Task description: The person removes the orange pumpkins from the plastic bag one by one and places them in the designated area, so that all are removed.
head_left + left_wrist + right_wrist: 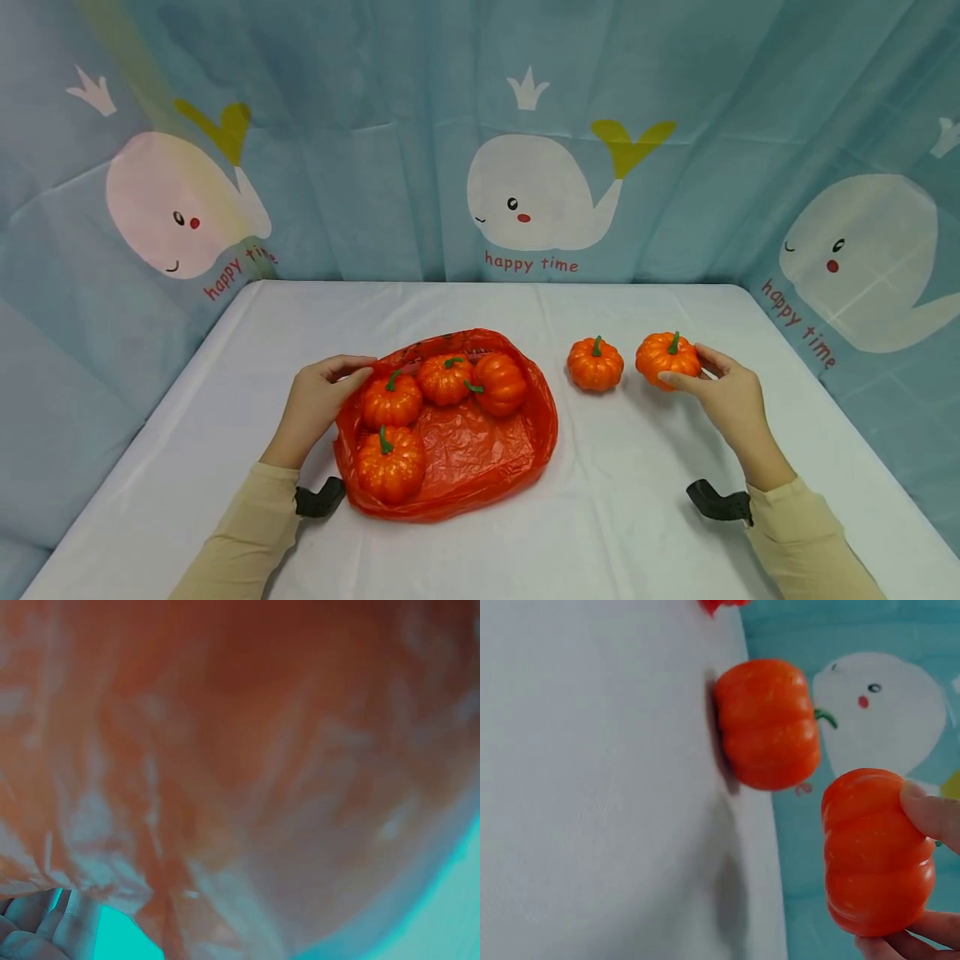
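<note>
My left hand point(315, 402) pinches the left rim of a red plastic bag point(472, 454), which lies spread wide on the table. Inside it are several small orange pumpkins point(392, 467) with green stems, grouped along the left and back. My right hand point(731, 400) grips another orange pumpkin point(666, 357) between thumb and fingers. In the right wrist view that held pumpkin point(877, 855) is raised off the table, its shadow apart from it. Between it and the bag, a single pumpkin point(596, 367) sits upright on the cloth. Crinkled bag plastic point(225, 750) fills most of the left wrist view.
A white cloth point(600, 517) covers the table. Behind and at both sides hangs a blue curtain point(360, 192) printed with whales, close to the table's edges. Black curved pieces point(321, 498) stick out at both wrists.
</note>
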Demonstrator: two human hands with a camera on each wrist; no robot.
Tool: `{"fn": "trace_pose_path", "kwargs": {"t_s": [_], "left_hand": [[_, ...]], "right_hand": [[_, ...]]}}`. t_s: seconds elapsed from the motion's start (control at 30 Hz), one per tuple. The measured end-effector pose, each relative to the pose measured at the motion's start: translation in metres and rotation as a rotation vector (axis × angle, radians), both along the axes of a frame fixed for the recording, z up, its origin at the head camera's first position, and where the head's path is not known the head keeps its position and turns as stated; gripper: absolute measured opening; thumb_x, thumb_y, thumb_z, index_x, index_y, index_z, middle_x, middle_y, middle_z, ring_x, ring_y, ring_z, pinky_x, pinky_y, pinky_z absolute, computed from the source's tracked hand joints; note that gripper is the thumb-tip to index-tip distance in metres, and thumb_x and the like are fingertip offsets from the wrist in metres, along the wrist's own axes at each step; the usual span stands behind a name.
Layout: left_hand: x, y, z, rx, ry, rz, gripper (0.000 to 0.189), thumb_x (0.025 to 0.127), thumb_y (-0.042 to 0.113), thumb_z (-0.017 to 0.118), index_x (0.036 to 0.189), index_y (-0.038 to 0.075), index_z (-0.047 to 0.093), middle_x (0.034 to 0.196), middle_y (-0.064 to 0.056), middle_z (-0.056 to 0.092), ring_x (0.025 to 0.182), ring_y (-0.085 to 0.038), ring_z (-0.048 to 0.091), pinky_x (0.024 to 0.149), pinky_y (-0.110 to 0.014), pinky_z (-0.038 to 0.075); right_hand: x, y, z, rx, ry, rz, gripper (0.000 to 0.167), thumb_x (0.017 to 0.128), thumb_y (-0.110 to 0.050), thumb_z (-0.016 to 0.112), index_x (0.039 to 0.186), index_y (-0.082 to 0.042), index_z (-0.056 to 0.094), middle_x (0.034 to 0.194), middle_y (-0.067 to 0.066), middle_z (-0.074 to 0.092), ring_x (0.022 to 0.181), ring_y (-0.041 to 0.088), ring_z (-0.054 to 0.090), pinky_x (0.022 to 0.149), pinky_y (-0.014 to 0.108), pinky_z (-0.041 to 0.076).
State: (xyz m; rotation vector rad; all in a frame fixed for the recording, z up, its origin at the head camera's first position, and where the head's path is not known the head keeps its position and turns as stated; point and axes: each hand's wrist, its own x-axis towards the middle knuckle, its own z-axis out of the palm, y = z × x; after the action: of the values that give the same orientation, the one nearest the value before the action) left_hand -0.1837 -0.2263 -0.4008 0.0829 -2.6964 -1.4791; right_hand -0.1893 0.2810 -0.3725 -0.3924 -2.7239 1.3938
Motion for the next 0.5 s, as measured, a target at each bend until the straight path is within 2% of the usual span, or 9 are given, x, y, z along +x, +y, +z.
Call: {"fn": "trace_pose_path", "kwargs": {"t_s": [0.2, 0.5], "left_hand": [[0.000, 0.000, -0.001, 0.003, -0.015, 0.005, 0.041, 0.095, 0.045, 0.064, 0.121, 0.015, 0.072, 0.125, -0.009, 0.069, 0.118, -0.023, 0.058, 0.082, -0.010, 0.046], [0.000, 0.000, 0.000, 0.013, -0.009, -0.001, 0.042, 0.096, 0.045, 0.063, 0.122, 0.014, 0.072, 0.125, -0.010, 0.069, 0.117, -0.023, 0.059, 0.082, -0.008, 0.046]], "right_hand": [[-0.011, 0.006, -0.010, -0.006, -0.022, -0.017, 0.088, 0.088, -0.042, 0.074, 0.153, 0.001, 0.032, 0.156, 0.027, 0.036, 0.145, 0.044, 0.031, 0.115, 0.056, 0.033], [-0.026, 0.017, -0.024, 0.017, -0.048, -0.023, 0.087, 0.089, -0.040, 0.073, 0.153, 0.003, 0.032, 0.155, 0.028, 0.036, 0.146, 0.045, 0.030, 0.117, 0.056, 0.030]]}}
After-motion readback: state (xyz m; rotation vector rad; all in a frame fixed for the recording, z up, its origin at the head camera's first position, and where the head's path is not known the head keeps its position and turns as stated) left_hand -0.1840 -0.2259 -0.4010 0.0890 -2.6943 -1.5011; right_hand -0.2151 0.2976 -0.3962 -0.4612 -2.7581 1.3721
